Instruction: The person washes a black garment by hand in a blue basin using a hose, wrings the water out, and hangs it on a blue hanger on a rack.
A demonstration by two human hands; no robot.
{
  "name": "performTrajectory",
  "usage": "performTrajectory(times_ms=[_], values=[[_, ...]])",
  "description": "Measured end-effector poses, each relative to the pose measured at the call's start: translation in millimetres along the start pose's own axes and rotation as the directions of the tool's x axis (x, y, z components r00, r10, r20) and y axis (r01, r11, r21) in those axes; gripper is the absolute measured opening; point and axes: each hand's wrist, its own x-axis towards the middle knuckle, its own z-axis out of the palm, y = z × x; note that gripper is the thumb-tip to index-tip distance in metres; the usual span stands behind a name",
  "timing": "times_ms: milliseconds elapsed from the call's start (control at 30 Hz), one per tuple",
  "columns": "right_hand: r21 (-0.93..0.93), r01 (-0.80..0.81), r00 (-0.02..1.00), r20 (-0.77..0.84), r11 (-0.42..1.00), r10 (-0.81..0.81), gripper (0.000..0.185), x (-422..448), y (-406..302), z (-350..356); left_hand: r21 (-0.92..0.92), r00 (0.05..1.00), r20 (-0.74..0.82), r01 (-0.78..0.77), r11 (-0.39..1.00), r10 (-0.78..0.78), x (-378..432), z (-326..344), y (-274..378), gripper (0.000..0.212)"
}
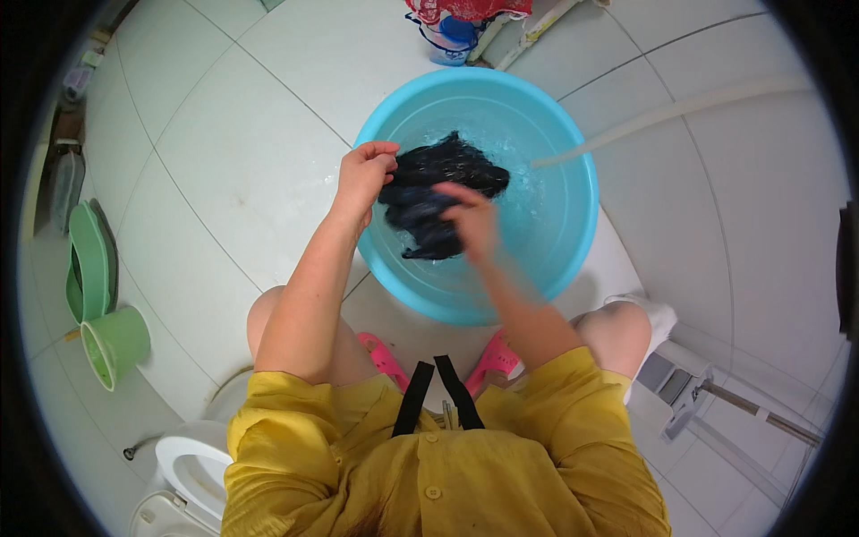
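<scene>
A wet black cloth [446, 164] lies bunched in the water of a light-blue plastic basin [585, 221]. My left hand [366, 174] pinches the cloth's left edge, just over the basin's left rim. Blurred by motion, my right hand [475, 221] is over the right part of the cloth, its fingers apart. Whether its fingertips touch the fabric is unclear. A pale hose [631, 126] crosses the right rim and ends over the water, which looks stirred around it.
Beyond the basin stands a small bucket with a blue lid [456, 40], under a red mesh cloth [463, 8]. Leftward are a green tub [90, 268], a green pail [121, 342] and a toilet [188, 463]. A metal-barred fixture [684, 396] is at right.
</scene>
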Motion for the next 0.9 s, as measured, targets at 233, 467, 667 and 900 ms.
performTrajectory(times_ms=[233,467,667,900], values=[[0.045,0.185,0.707,-0.700,0.982,-0.101,0.048,13,-40,-99,0.074,0.995,0.090,0.026,0.997,-0.032,3,-3,-3,0.024],[-0.189,0.259,0.958,-0.076,0.947,-0.277,0.030,-38,-151,-5,0.504,0.982,0.187,-0.102,0.858,0.006,17,3,-41,0.046],[0.012,0.445,0.894,-0.067,0.896,-0.443,0.044,-107,-266,7,0.417,0.915,0.403,-0.155,0.895,-0.030,13,30,-38,0.094],[0.132,0.552,0.830,0.013,0.824,-0.558,0.055,-111,-286,-10,0.081,0.918,0.384,-0.134,0.988,0.093,-11,46,-10,0.060]])
